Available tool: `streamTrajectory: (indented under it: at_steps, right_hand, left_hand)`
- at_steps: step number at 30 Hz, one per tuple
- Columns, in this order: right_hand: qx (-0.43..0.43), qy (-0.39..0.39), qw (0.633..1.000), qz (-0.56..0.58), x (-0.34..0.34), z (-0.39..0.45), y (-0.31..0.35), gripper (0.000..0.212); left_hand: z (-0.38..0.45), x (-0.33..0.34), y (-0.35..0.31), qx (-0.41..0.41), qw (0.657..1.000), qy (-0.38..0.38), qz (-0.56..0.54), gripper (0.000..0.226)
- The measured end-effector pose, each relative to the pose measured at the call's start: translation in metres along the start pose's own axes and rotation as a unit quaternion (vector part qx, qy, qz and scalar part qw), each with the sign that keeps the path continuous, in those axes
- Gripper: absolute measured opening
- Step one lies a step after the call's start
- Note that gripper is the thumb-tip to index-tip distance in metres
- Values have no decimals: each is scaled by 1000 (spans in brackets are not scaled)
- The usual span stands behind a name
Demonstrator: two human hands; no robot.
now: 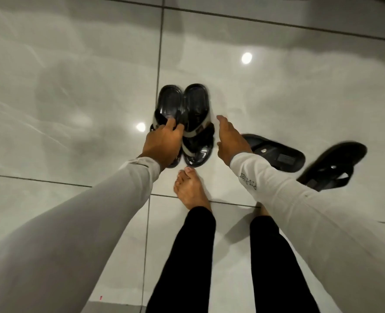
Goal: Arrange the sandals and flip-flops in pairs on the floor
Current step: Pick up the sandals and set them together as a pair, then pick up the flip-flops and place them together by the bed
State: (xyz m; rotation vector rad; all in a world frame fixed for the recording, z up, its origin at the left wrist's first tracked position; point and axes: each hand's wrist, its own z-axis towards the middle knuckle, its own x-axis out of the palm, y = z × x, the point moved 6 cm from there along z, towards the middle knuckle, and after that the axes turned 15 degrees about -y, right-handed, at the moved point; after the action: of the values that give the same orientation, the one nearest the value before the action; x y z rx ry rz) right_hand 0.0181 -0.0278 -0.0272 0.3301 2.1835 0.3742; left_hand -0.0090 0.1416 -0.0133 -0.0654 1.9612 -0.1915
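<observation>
Paired sandals (pixel 184 123) side by side ahead of bare foot (pixel 192 190); two flip-flops (pixel 277 154) apart, rightward

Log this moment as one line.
left hand: on black slides, paired | right hand: open, empty | two black sandals: apart | floor

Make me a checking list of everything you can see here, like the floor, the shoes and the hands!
Surface: glossy pale tile floor with dark grout lines and two lamp reflections.
Job's things: pair of black sandals side by side, touching; two black flip-flops to the right, apart and at different angles, not paired.
Clutter: nothing seen.
Grippers: left hand rests on the left sandal of the pair, fingers curled over it; right hand open beside the pair, holding nothing.
Cables: nothing seen.
Surroundings: bare foot just below the pair, black trouser legs, grey sleeves; a dark shape at the top edge, too cut off to tell.
</observation>
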Motion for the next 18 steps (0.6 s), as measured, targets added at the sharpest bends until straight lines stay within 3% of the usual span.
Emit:
streamTrajectory:
  at_steps: [6,12,15,18]
  right_hand:
    - [160,-47,986,-22,-43,-62,-147,67]
    - [344,-86,935,9,-70,-119,-303,61]
    - [412,-91,903,78,-71,-127,-359,53]
    - [452,-120,856,219,-53,-117,-410,44]
  left_hand:
    - [-5,21,-95,43,999,-7,-16,31]
    - [4,50,-220,102,994,35,-1,38]
    - [6,67,-264,186,980,45,54,38]
    - [5,86,-296,311,939,88,121,36]
